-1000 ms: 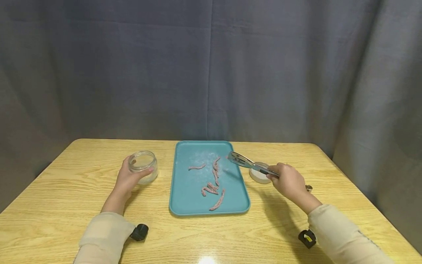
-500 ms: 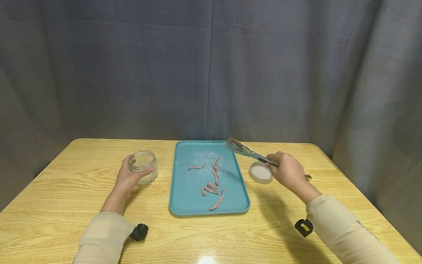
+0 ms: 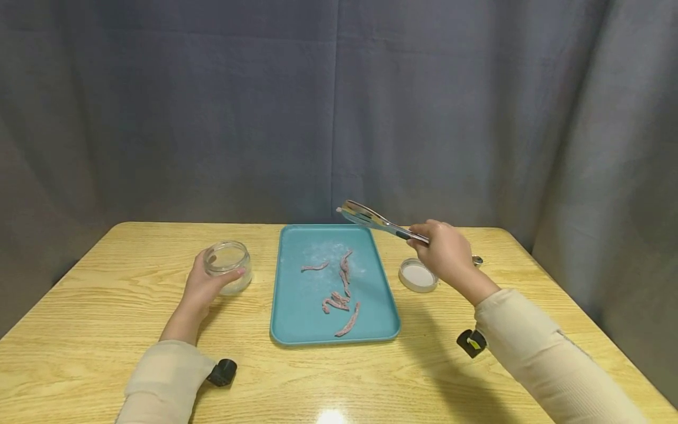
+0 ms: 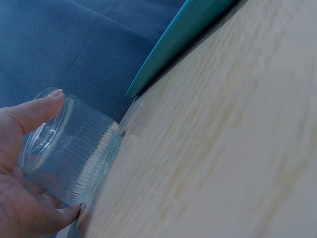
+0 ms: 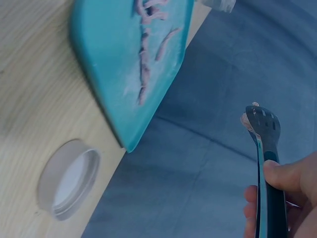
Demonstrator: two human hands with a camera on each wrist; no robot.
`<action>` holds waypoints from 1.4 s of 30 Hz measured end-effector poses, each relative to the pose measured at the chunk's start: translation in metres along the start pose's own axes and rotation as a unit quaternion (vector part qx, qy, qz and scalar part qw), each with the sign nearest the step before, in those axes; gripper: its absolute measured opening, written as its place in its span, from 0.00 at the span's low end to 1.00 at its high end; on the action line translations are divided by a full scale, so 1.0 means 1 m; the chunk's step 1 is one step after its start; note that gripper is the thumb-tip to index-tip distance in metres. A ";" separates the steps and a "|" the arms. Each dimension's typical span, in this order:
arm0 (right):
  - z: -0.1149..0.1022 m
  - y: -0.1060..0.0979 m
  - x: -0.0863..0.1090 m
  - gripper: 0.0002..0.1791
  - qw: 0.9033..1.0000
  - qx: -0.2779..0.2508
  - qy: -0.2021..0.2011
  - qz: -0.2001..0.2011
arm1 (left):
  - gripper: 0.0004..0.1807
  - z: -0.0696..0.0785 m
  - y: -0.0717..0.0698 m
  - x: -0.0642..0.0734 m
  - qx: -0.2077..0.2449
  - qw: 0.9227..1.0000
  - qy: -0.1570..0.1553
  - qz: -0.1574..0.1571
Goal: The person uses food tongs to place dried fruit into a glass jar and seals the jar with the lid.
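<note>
On the left side of the table, my left hand (image 3: 203, 282) grips a clear glass jar (image 4: 81, 146), thumb over its rim; the jar stands upright. My right hand (image 3: 445, 247) holds metal tongs (image 3: 371, 219) raised above the far right corner of the tray. A pinkish strip (image 5: 245, 121), perhaps meat, is pinched between the tong heads; only its ends show. Several similar pink strips (image 3: 346, 321) lie on the blue-green tray (image 3: 296, 324), some bunched together, amid a pale powdery smear.
Right of the tray a white round lid (image 3: 418, 275) lies on the wooden table (image 3: 254, 377), its hollow side up. A grey curtain (image 3: 238, 118) hangs behind the table's far edge.
My right hand has lifted the tongs and carried them up and left, from beside the tray's right edge to above its far end. The left hand and jar have stayed put.
</note>
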State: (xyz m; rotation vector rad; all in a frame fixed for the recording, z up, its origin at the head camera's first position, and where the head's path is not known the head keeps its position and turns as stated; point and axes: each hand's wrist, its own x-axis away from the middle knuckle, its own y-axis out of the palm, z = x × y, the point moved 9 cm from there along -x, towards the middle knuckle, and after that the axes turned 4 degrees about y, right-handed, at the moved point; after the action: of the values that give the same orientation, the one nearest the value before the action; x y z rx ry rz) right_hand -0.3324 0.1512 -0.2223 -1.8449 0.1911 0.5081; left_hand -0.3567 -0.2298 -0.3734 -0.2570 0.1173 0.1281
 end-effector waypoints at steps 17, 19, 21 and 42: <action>-0.055 0.007 -0.015 0.12 0.999 -0.027 -0.020 0.004 | 0.54 -0.001 0.000 0.000 0.006 1.000 -0.011 -0.002; -0.060 0.009 -0.016 0.12 0.999 -0.030 -0.021 0.003 | 0.54 -0.001 0.000 0.000 0.006 1.000 -0.011 -0.004; -0.066 0.011 -0.017 0.13 0.999 -0.034 -0.022 0.000 | 0.54 0.000 0.000 -0.001 0.005 1.000 -0.010 -0.007; -0.123 0.058 -0.019 0.14 0.995 -0.083 -0.025 -0.042 | 0.54 -0.003 -0.010 0.003 -0.005 1.000 -0.009 0.008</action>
State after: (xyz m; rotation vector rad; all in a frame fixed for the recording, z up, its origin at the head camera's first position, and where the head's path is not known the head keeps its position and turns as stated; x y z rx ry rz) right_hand -0.3411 0.0150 -0.2327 -1.9904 0.0379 0.5252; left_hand -0.3531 -0.2404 -0.3744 -0.2652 0.1004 0.1465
